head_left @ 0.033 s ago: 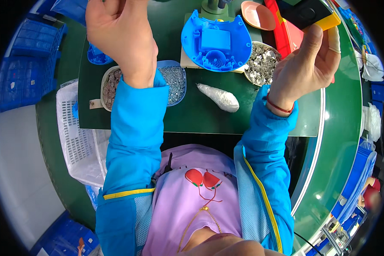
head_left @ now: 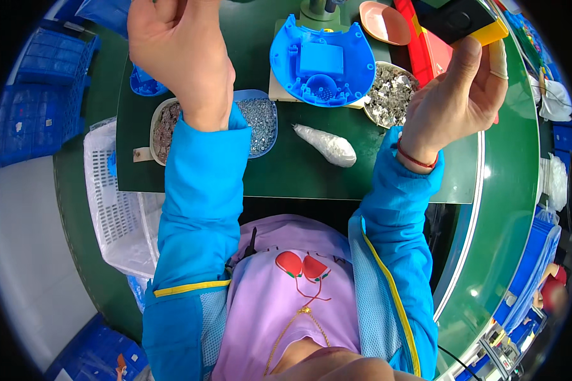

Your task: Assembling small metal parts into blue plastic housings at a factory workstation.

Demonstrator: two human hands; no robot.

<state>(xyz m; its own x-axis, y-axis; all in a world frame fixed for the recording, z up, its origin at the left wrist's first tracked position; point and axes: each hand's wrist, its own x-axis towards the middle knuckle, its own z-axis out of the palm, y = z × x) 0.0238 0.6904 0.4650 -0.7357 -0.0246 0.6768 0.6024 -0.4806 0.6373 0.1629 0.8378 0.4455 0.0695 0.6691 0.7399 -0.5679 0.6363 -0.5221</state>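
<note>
1. Right hand [head_left: 454,95] at 1 o'clock, fingers closed round a black-and-yellow block [head_left: 467,20].
2. Left hand [head_left: 181,57] raised at 11 o'clock; fingers cut off by the frame, can't tell their state.
3. Blue plastic shell [head_left: 321,63] lies open-side up at 12 o'clock, between dishes of small metal parts [head_left: 391,95].
4. Step, judged: block held near the shell; next move calls for lining it up.

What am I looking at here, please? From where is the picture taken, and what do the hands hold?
A person wears the camera on the head, so it looks down at both bare hands above a dark green mat. The right hand has its grip on a black and yellow block. The left hand is raised; what it holds is hidden. On the mat lie a blue plastic shell, a dish of tiny screws, a bowl of metal bits and a small white bag.
</note>
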